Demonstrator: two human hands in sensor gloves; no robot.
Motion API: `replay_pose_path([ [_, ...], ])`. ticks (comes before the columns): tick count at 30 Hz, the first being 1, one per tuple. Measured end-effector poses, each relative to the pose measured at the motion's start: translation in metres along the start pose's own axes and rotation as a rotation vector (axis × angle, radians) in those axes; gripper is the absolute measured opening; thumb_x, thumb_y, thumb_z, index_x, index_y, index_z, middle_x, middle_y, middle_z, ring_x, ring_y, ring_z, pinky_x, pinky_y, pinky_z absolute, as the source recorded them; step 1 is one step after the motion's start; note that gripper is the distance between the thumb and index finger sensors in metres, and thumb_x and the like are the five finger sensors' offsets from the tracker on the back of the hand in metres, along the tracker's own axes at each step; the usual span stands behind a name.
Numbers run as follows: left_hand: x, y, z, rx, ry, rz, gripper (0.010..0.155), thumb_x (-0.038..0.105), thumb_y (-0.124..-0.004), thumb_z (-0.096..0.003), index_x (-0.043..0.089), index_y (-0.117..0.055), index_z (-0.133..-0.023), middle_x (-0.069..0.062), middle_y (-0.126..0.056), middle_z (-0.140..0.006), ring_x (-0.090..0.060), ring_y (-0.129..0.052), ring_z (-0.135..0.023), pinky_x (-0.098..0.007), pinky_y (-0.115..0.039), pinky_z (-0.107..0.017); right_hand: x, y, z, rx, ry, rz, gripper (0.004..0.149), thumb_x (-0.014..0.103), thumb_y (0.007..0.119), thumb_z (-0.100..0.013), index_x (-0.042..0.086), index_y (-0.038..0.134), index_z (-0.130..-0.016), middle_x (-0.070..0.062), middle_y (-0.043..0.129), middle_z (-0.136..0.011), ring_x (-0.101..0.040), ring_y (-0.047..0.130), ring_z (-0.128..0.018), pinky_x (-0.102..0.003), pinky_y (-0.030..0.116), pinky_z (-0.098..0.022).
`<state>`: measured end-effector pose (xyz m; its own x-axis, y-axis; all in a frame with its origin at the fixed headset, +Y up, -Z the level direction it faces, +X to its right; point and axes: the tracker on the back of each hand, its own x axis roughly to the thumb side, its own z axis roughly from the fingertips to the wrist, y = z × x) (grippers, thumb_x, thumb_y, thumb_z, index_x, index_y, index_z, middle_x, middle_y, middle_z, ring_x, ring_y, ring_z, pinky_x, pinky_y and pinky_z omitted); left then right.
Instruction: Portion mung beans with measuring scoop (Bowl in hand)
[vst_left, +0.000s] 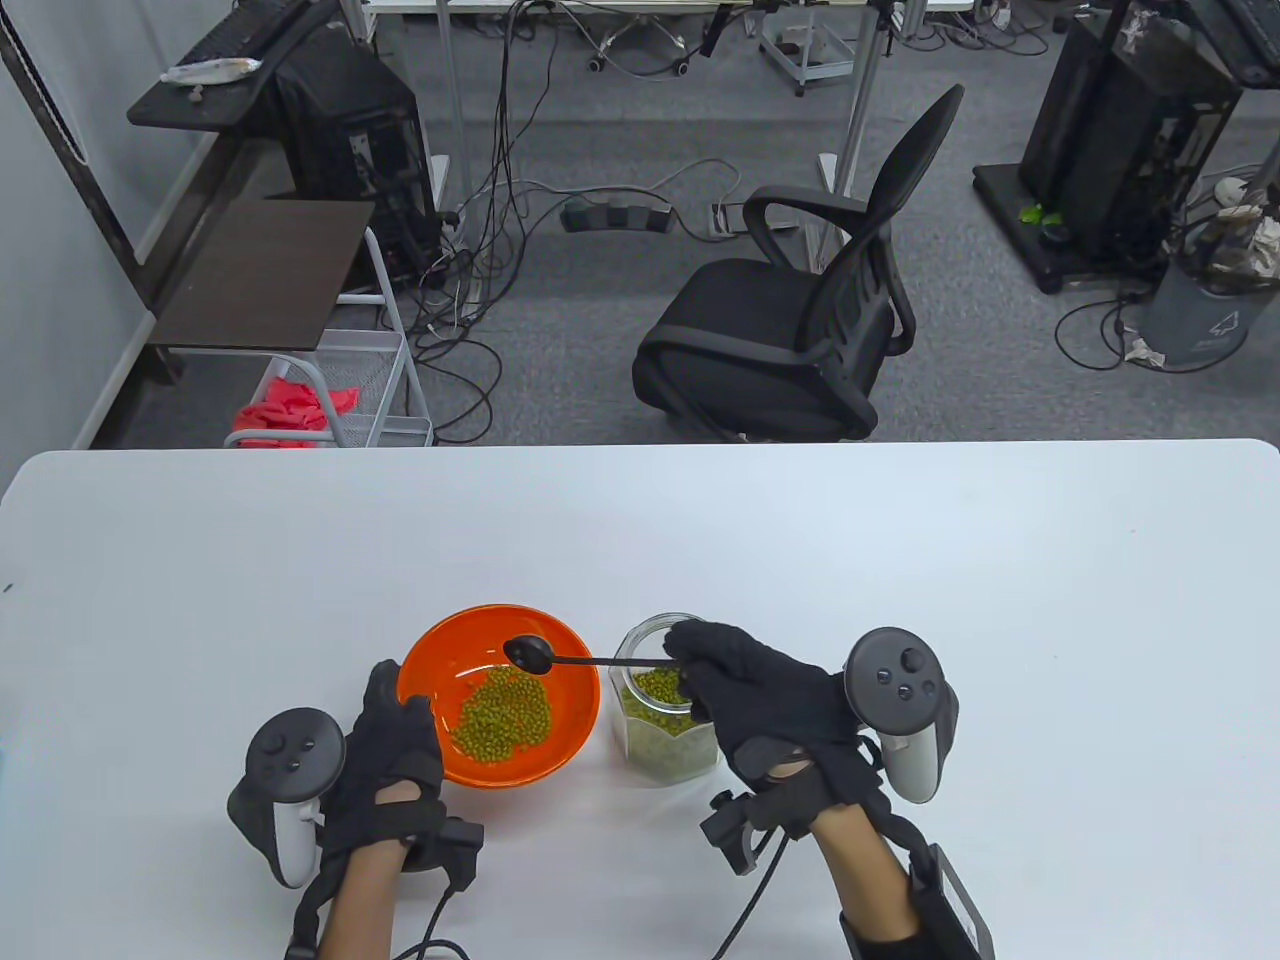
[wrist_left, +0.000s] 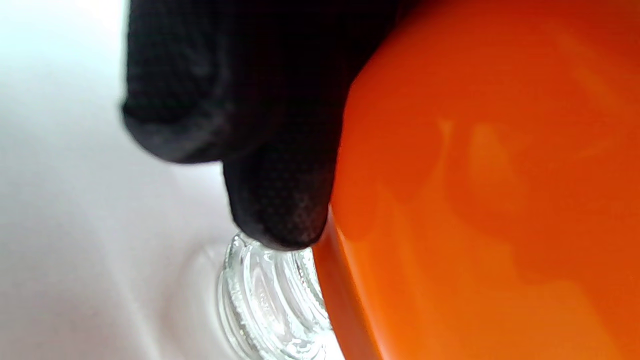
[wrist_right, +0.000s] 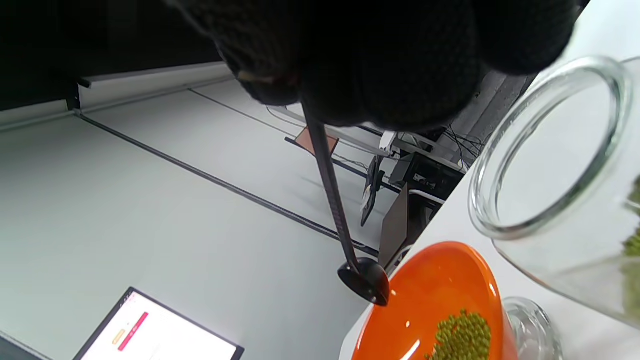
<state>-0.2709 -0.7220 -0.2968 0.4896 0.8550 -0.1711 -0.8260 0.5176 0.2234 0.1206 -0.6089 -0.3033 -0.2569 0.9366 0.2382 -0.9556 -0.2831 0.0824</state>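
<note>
An orange bowl (vst_left: 578, 700) holds a pile of green mung beans (vst_left: 503, 712). My left hand (vst_left: 408, 722) grips the bowl's left rim; in the left wrist view my gloved fingers (wrist_left: 280, 200) press against the bowl's outer wall (wrist_left: 475, 200). My right hand (vst_left: 702, 668) pinches the handle of a black measuring scoop (vst_left: 530, 654). The scoop head hangs over the bowl's far side, with no beans visible in it. The right wrist view shows the scoop (wrist_right: 367, 282) above the bowl (wrist_right: 440, 290). A glass jar (vst_left: 665, 740) with mung beans stands right of the bowl, under my right hand.
A small ribbed glass piece (wrist_left: 270, 300) sits by the bowl's underside, and it also shows in the right wrist view (wrist_right: 530, 325). The jar's open rim (wrist_right: 550, 145) is close to my right hand. An office chair (vst_left: 800, 330) stands beyond the table's far edge.
</note>
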Motion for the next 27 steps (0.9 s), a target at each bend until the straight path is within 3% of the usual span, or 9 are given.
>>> replay_pose_path([
  [20,0.001,0.000,0.000,0.001,-0.003,-0.010,0.063,0.039,-0.066,-0.0536,0.009,-0.051,-0.106,-0.011,-0.078,-0.092,-0.022,-0.115,-0.034,-0.024,-0.097,-0.019,0.003,-0.083,0.014,-0.251,0.030,0.059,0.039,0.025,0.079,-0.046,0.007,0.086,-0.081,-0.017,0.094,-0.049,-0.023,0.093,-0.026,-0.058,0.077,-0.039],
  [27,0.001,0.000,0.000,0.002,-0.007,-0.012,0.063,0.039,-0.066,-0.0536,0.009,-0.051,-0.107,-0.011,-0.078,-0.092,-0.022,-0.115,-0.034,-0.024,-0.097,-0.019,0.008,-0.081,0.015,-0.241,0.055,0.171,0.039,0.025,0.079,-0.046,0.007,0.086,-0.080,-0.016,0.094,-0.048,-0.022,0.093,-0.024,-0.058,0.077,-0.039],
])
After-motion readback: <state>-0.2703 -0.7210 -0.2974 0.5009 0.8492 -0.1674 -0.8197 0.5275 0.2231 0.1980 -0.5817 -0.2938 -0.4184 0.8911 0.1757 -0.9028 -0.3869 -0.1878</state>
